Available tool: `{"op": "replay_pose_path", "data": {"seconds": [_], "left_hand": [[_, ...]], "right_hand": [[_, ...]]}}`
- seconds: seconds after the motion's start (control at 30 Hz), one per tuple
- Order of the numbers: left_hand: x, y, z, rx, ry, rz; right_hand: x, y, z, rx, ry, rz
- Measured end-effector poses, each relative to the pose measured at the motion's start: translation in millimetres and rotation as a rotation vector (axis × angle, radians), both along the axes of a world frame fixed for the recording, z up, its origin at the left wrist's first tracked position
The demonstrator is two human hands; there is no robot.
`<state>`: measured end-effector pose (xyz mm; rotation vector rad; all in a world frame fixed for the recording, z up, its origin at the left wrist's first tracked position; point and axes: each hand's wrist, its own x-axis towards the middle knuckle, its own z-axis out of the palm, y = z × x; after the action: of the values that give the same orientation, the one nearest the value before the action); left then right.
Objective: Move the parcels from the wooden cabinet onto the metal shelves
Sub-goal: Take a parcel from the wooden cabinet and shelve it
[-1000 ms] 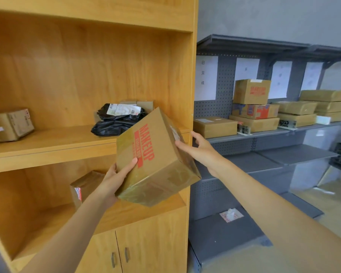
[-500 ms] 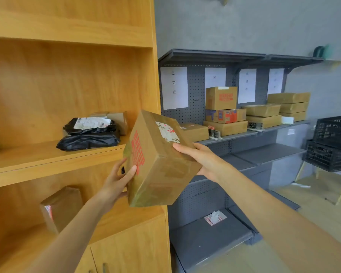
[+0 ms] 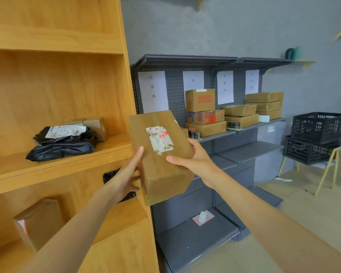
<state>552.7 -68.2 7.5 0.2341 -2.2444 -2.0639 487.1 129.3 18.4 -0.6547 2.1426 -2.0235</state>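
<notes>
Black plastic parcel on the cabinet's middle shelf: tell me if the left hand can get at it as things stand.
Probably not yet. The shelf front by the black plastic parcel is open, but the left hand is pressed against the cardboard box it carries with the right hand.

Shelf sheets [image 3: 225, 86] perhaps illegible
</notes>
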Motion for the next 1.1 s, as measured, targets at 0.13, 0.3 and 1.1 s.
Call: {"op": "replay_pose_path", "data": {"seconds": [0.13, 0.3, 1.1], "left_hand": [[-7.7, 19.6, 16.1, -0.013, 0.042, 0.069], [-19.0, 52.2, 35.1, 0.078, 0.06, 0.332], [2.7, 18.7, 25.2, 0.061, 0.241, 0.166]], "right_hand": [[0.7, 1.6, -5.6, 0.144, 0.252, -0.098], [7.9, -8.0, -5.9, 0.359, 0.646, -0.202], [-21.4, 27.8, 10.7, 0.179, 0.148, -0.207]]}}
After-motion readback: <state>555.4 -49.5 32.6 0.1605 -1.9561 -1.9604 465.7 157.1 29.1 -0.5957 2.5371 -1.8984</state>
